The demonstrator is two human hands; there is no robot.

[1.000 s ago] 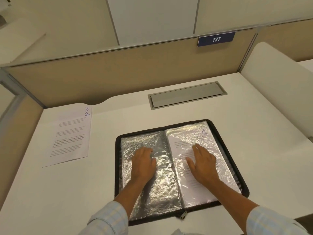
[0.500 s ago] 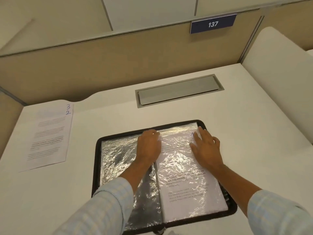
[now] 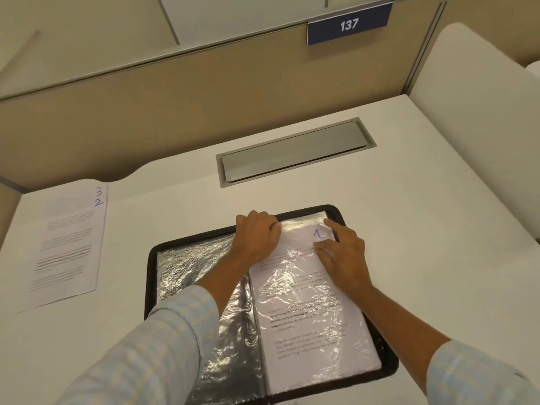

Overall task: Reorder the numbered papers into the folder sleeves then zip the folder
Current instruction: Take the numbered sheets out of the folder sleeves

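A black zip folder (image 3: 150, 258) lies open on the white desk, its crinkled clear sleeves showing. The right sleeve holds a printed paper (image 3: 306, 317) with a blue "1" at its top right corner. My left hand (image 3: 257, 238) is at the sleeve's far edge near the spine, fingers curled on that top edge. My right hand (image 3: 342, 252) rests flat on the paper's top right part, fingers spread beside the "1". The left sleeve (image 3: 187, 264) shows only dark backing. Two stacked papers (image 3: 67, 249) marked "3" and "2" lie at the desk's left.
A grey cable hatch (image 3: 295, 153) is set into the desk beyond the folder. A beige partition with a blue "137" sign (image 3: 349, 24) closes the back. A white side panel (image 3: 479, 112) stands at the right.
Both hands slid from the middle of the sleeves up to the folder's far edge. The left hand's fingers curled at the sleeve top. The blue "1" now shows beside my right fingers.
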